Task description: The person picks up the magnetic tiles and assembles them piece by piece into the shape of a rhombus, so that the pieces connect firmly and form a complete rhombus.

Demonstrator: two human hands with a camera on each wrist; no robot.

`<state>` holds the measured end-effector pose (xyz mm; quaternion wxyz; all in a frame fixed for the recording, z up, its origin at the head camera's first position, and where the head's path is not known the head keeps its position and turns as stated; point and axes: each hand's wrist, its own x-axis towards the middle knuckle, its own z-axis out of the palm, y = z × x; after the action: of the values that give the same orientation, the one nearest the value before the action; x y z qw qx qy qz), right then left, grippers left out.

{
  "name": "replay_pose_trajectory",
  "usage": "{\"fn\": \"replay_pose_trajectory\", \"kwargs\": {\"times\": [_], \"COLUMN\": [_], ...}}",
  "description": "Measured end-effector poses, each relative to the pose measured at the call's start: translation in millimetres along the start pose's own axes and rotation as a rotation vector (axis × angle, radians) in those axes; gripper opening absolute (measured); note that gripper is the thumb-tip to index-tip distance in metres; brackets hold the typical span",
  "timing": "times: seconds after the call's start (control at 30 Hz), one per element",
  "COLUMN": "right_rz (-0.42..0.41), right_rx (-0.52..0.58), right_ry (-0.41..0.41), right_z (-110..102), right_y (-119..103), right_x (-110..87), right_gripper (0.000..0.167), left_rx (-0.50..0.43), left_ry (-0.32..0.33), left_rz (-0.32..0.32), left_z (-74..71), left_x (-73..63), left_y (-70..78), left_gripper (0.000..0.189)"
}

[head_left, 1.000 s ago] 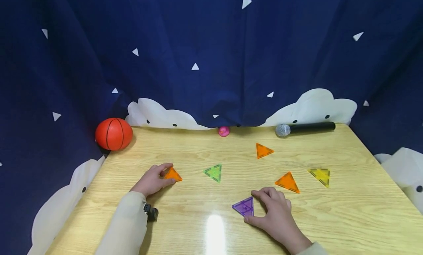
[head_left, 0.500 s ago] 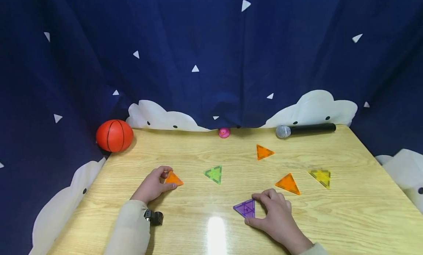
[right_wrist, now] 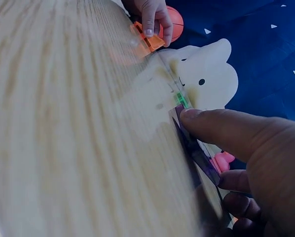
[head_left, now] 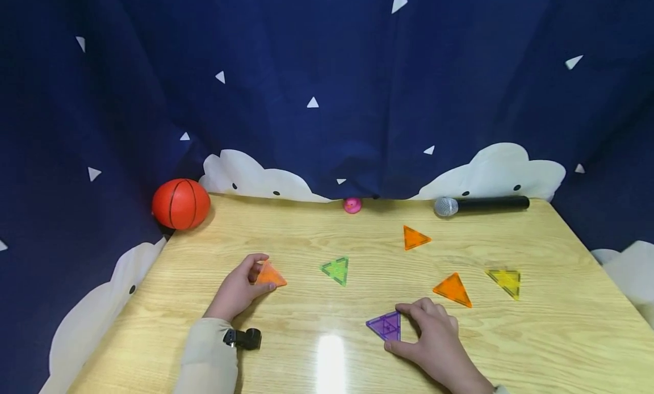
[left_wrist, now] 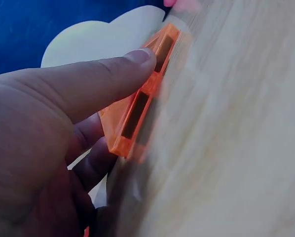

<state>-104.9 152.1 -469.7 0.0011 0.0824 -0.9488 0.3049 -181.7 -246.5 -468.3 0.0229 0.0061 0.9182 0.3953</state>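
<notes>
In the head view, my left hand (head_left: 240,286) pinches a translucent orange triangular magnetic tile (head_left: 271,275) at the table's left. The left wrist view has the thumb on one edge of this orange tile (left_wrist: 155,81), with curled fingers behind it. Nearer the front, my right hand (head_left: 434,340) holds a purple triangular magnetic tile (head_left: 385,326) between thumb and fingertip. Seen edge-on in the right wrist view, the purple tile (right_wrist: 197,150) is just at the tabletop. Between the hands and farther back lies a green triangular tile (head_left: 337,270).
Right of centre lie two orange triangular tiles (head_left: 453,289) and a yellow one (head_left: 506,281). A red ball (head_left: 181,204), pink rubber duck (head_left: 352,205) and microphone (head_left: 482,205) sit along the back. A dark blue curtain (head_left: 276,59) hangs behind the wooden table (head_left: 301,229).
The head view has shifted slightly. My left wrist has turned a little and the orange tile in that hand looks paler. My right hand keeps its hold on the purple tile.
</notes>
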Motion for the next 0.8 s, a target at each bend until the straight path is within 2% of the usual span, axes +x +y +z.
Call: {"fn": "replay_pose_trajectory", "kwargs": {"times": [0.47,0.8], "right_rz": [-0.008,0.001], "right_rx": [-0.003,-0.004], "right_ry": [0.000,-0.011], "right_z": [-1,-2], "right_y": [-1,-1], "right_x": [-0.5,-0.4], "right_gripper": [0.074,0.074], "left_rx": [0.053,0.089], "left_ry": [0.023,0.041], "left_rz": [0.009,0.030], "left_z": [8.8,22.0], "left_x": [-4.0,-8.1], "left_y": [9.1,17.3], "left_gripper": [0.061,0.059]}}
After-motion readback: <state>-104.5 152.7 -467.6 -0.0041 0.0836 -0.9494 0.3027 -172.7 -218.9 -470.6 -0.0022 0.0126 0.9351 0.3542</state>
